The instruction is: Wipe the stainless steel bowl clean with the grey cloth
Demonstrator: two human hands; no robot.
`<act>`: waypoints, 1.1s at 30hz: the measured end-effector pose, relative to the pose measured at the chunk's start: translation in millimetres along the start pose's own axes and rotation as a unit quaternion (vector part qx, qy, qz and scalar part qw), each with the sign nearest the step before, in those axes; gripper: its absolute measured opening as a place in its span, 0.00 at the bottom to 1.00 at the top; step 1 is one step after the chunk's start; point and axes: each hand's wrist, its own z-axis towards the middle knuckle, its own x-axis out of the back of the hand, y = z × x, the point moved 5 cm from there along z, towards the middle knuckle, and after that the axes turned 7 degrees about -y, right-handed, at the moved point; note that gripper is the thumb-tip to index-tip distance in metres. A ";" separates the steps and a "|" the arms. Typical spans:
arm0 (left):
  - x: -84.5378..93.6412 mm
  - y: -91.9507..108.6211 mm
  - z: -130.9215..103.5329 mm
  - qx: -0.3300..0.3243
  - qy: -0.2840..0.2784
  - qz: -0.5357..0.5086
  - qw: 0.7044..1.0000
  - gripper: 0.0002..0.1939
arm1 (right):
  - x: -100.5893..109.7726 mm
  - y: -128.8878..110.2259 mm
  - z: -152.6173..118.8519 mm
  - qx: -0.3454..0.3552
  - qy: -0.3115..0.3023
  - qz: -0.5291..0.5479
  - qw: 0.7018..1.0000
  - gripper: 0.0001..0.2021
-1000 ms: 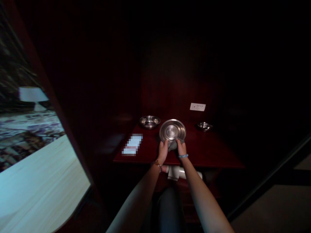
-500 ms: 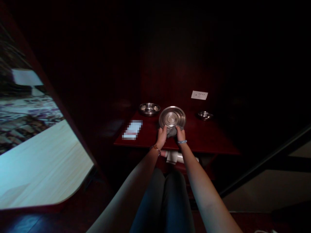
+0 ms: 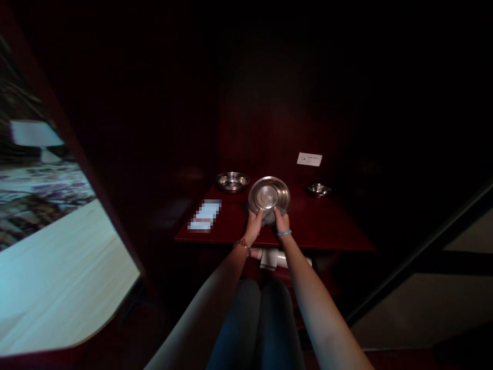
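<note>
Above the dark red desk (image 3: 304, 228) a round stainless steel basin (image 3: 268, 191) is held tilted up, its shiny inside facing me. My left hand (image 3: 253, 224) is closed on its near left rim, thumb on the inside. My right hand (image 3: 282, 219) grips the near right rim, with a grey cloth (image 3: 269, 216) bunched under its fingers and between the two hands. A second steel basin (image 3: 232, 182) lies upright at the back left of the desk. At the back right stands a smaller steel bowl (image 3: 319, 190).
A blurred-out flat white item (image 3: 205, 215) lies at the desk's front left. White cylindrical and boxy things (image 3: 269, 258) sit below the desktop. A wall socket (image 3: 309, 159) is on the back panel. At left stands a pale wooden table (image 3: 69, 277), with a lamp (image 3: 36, 134) beyond.
The view has shifted a little, so everything sits lower and slightly left. Both hands keep hold of the basin, the right thumb having moved slightly towards the left along the near rim.
</note>
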 end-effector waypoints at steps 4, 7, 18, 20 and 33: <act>9.7 -4.0 1.7 0.003 0.058 -0.025 0.998 0.22 | -2.5 -5.3 -4.0 0.036 0.015 -0.054 0.998 0.17; 16.0 -3.6 0.0 -0.001 0.096 -0.029 0.995 0.19 | -2.3 -8.8 -5.9 0.052 0.042 -0.096 0.993 0.19; 6.2 -9.9 4.7 -0.016 -0.002 0.017 1.000 0.29 | 3.6 -2.0 -1.6 0.039 0.073 -0.028 0.996 0.23; 4.4 -12.9 6.3 -0.010 -0.013 0.028 0.999 0.29 | 5.1 -1.0 -0.6 0.031 0.076 -0.015 0.997 0.24; 4.1 -14.2 5.7 0.010 -0.015 0.008 1.000 0.24 | -16.9 -7.6 -5.7 -0.011 -0.068 0.032 0.997 0.23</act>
